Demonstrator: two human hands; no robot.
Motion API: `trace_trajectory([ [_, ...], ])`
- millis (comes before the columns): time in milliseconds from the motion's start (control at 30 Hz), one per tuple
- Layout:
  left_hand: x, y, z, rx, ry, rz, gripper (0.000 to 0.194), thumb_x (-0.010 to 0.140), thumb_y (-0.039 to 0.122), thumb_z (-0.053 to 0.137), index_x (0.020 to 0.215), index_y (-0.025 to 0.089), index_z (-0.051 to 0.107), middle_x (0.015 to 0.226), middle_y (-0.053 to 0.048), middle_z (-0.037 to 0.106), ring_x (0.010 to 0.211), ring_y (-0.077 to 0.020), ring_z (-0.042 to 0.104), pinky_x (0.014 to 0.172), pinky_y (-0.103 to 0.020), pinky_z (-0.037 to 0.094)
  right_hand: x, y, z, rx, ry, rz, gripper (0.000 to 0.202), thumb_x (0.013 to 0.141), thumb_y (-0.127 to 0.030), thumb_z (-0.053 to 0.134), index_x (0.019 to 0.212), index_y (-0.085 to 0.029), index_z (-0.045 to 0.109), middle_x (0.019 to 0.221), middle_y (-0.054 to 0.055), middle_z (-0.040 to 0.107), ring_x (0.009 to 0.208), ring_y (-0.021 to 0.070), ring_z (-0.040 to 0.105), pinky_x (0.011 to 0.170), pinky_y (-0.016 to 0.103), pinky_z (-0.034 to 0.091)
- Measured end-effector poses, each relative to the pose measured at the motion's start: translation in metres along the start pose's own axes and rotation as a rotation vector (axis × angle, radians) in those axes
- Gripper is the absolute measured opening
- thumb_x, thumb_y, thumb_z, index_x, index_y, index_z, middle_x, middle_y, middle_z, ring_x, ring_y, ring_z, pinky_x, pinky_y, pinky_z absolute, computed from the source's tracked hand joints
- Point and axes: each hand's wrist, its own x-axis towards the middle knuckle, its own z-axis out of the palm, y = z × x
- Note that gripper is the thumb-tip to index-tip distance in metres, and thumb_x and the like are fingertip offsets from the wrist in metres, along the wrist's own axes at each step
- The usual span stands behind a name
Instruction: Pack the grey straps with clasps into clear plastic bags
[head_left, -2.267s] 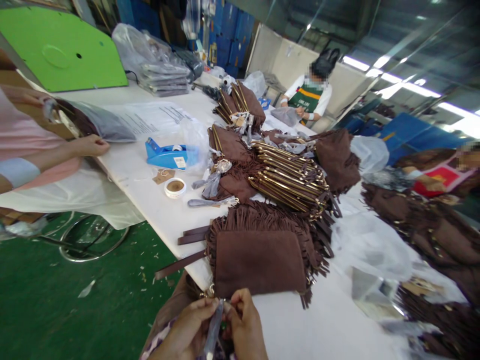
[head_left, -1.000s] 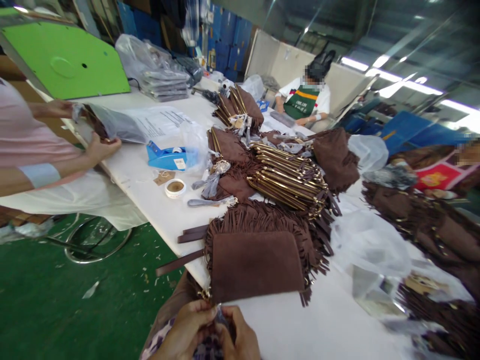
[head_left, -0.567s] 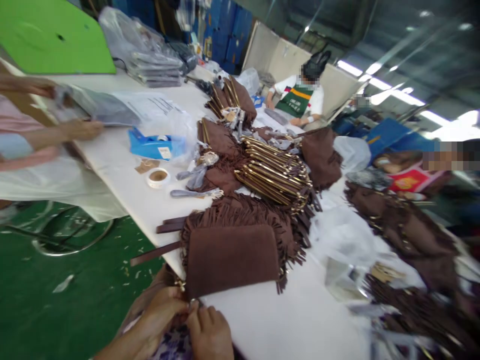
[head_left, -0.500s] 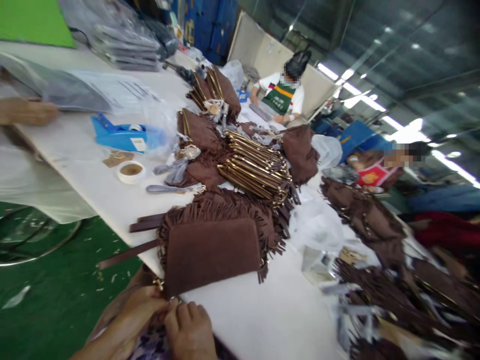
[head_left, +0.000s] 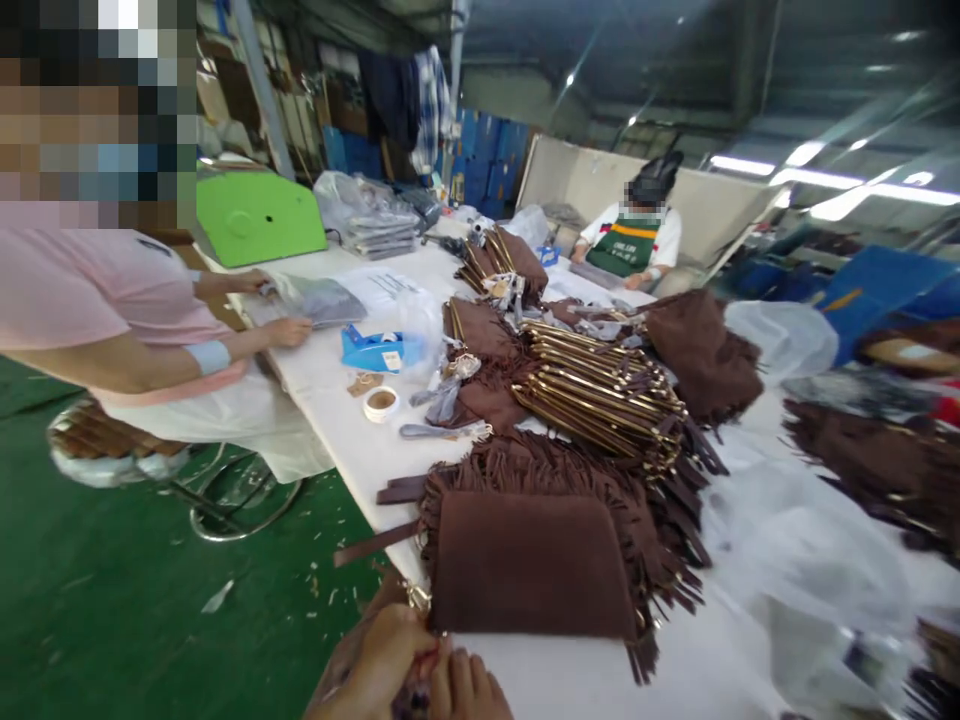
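A dark brown fringed bag (head_left: pixel 532 565) lies on the near part of the white table, its smooth panel facing up. At its lower left corner is my left hand (head_left: pixel 394 645), fingers curled and close to a gold metal clasp (head_left: pixel 418 597). My right hand (head_left: pixel 469 688) is beside it at the bottom edge, fingers bent inward. Both hands meet just below the bag's corner. Whatever lies between the fingers is hidden or too small to make out. Brown straps (head_left: pixel 375 543) stick out left from the bag over the table edge.
Behind the bag lies a pile of gold-framed brown bags (head_left: pixel 600 390). A blue tape dispenser (head_left: pixel 382 348) and a tape roll (head_left: pixel 381 403) are left of it. One person (head_left: pixel 135 320) handles a plastic-wrapped item at left; another (head_left: pixel 630 240) works at the far end.
The view has swung left, so the table's contents sit further right and the person at left shows more fully. My hands remain together at the bag's lower left corner.
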Motion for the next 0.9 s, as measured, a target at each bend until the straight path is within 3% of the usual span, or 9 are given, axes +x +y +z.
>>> trace_trajectory([
  [67, -0.006, 0.003, -0.004, -0.046, -0.03, -0.012, 0.014, 0.057, 0.015, 0.076, 0.061, 0.017, 0.062, 0.063, -0.003, 0.069, 0.066, -0.0184, 0.065, 0.067, -0.026, 0.052, 0.008, 0.011, -0.008, 0.215, -0.038, 0.122, 0.027, 0.086, -0.008, 0.049, 0.107, -0.021, 0.061, 0.085, 0.006, 0.071, 0.074, 0.0194, 0.068, 0.061, 0.025, 0.053],
  [167, -0.016, 0.003, -0.018, -0.011, -0.041, -0.017, 0.032, 0.061, 0.024, 0.078, 0.09, 0.016, 0.065, 0.09, -0.008, 0.074, 0.094, -0.0244, 0.067, 0.083, -0.032, 0.053, 0.01, 0.023, -0.028, 0.522, -0.14, 0.355, 0.024, 0.089, -0.021, 0.051, 0.113, -0.023, 0.057, 0.102, 0.004, 0.071, 0.09, 0.0169, 0.069, 0.078, 0.022, 0.054],
  [267, -0.019, -0.003, -0.038, 0.215, 0.119, 0.086, 0.039, 0.066, 0.031, 0.072, 0.1, 0.015, 0.062, 0.091, -0.01, 0.073, 0.095, -0.0285, 0.067, 0.081, -0.037, 0.053, -0.001, 0.025, -0.04, 0.65, -0.263, 0.498, 0.024, 0.085, -0.025, 0.055, 0.109, -0.025, 0.059, 0.099, 0.001, 0.072, 0.089, 0.0177, 0.069, 0.079, 0.024, 0.053],
  [400, -0.005, -0.017, -0.06, 0.622, 0.297, 0.56, 0.035, 0.081, 0.04, 0.052, 0.109, 0.02, 0.059, 0.11, -0.009, 0.067, 0.104, -0.0283, 0.062, 0.094, -0.045, 0.048, -0.014, 0.022, -0.039, 0.58, -0.275, 0.564, 0.014, 0.086, -0.024, 0.052, 0.095, -0.026, 0.062, 0.086, 0.0, 0.07, 0.079, 0.0184, 0.068, 0.072, 0.025, 0.052],
  [467, 0.006, -0.023, -0.063, 0.805, 0.299, 0.789, 0.035, 0.086, 0.039, 0.048, 0.115, 0.023, 0.058, 0.12, -0.008, 0.061, 0.112, -0.0271, 0.057, 0.101, -0.046, 0.042, -0.014, 0.021, -0.036, 0.492, -0.228, 0.479, 0.015, 0.087, -0.025, 0.051, 0.099, -0.025, 0.061, 0.088, 0.002, 0.068, 0.081, 0.0188, 0.067, 0.073, 0.026, 0.052],
  [533, 0.016, -0.028, -0.06, 0.914, 0.257, 0.892, 0.033, 0.088, 0.036, 0.047, 0.116, 0.023, 0.057, 0.121, -0.008, 0.059, 0.116, -0.0267, 0.053, 0.103, -0.046, 0.04, -0.01, 0.022, -0.034, 0.41, -0.166, 0.403, 0.019, 0.09, -0.026, 0.049, 0.107, -0.024, 0.058, 0.094, 0.004, 0.067, 0.085, 0.0193, 0.067, 0.075, 0.027, 0.053],
  [700, 0.014, -0.02, -0.047, 1.027, 0.199, 0.872, 0.017, 0.09, 0.033, 0.049, 0.095, 0.023, 0.062, 0.096, -0.006, 0.063, 0.094, -0.0267, 0.058, 0.087, -0.04, 0.043, 0.012, 0.028, -0.03, 0.25, -0.08, 0.418, 0.031, 0.095, -0.026, 0.043, 0.126, -0.02, 0.047, 0.107, 0.009, 0.064, 0.098, 0.0223, 0.065, 0.082, 0.033, 0.054],
  [833, 0.004, 0.002, -0.043, 1.003, 0.118, 0.852, 0.017, 0.088, 0.031, 0.053, 0.076, 0.023, 0.062, 0.081, -0.004, 0.062, 0.085, -0.025, 0.057, 0.078, -0.034, 0.04, 0.032, 0.037, -0.026, 0.171, -0.14, 0.459, 0.029, 0.095, -0.025, 0.046, 0.123, -0.018, 0.048, 0.105, 0.01, 0.062, 0.092, 0.0246, 0.065, 0.076, 0.036, 0.055],
  [900, 0.005, 0.008, -0.04, 0.888, 0.061, 0.746, 0.017, 0.085, 0.032, 0.056, 0.072, 0.022, 0.06, 0.077, -0.003, 0.062, 0.082, -0.0243, 0.057, 0.075, -0.031, 0.04, 0.039, 0.041, -0.024, 0.161, -0.158, 0.479, 0.027, 0.093, -0.025, 0.049, 0.12, -0.018, 0.049, 0.104, 0.009, 0.062, 0.09, 0.0245, 0.065, 0.075, 0.036, 0.055],
])
